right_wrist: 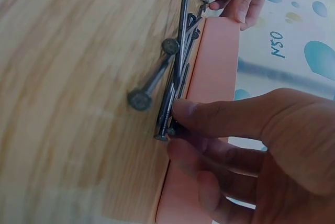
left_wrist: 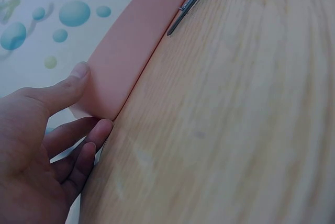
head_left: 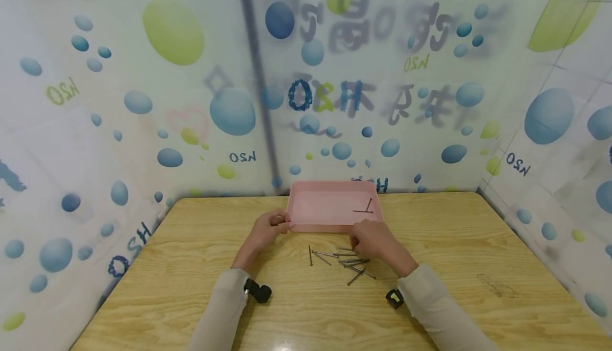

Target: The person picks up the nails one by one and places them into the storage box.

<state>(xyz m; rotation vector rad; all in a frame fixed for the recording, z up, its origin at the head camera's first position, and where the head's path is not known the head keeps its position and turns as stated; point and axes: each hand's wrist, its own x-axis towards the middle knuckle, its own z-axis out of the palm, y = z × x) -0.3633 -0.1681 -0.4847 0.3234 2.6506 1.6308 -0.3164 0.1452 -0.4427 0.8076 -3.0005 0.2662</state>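
Observation:
A shallow pink tray [head_left: 330, 229] stands at the back of the table, with two nails [head_left: 363, 211] inside on its right. At the front left corner my left hand [head_left: 269, 229] holds the tray; its thumb lies on the wall and the fingers are curled by the lower corner. Several loose nails [head_left: 354, 260] lie on the wood in front of the tray. My right hand [head_left: 377, 242] is at the far end of this pile, close to the tray's front wall. Its thumb and forefinger pinch a nail [right_wrist: 171, 130] near the head, partly hidden by the fingers.
The wooden table [head_left: 444, 276] ends at a back wall [head_left: 229, 128] covered with a printed sheet of blue and green drops. Side walls rise along both edges. Small dark wrist cameras [head_left: 258, 291] are strapped to both sleeves.

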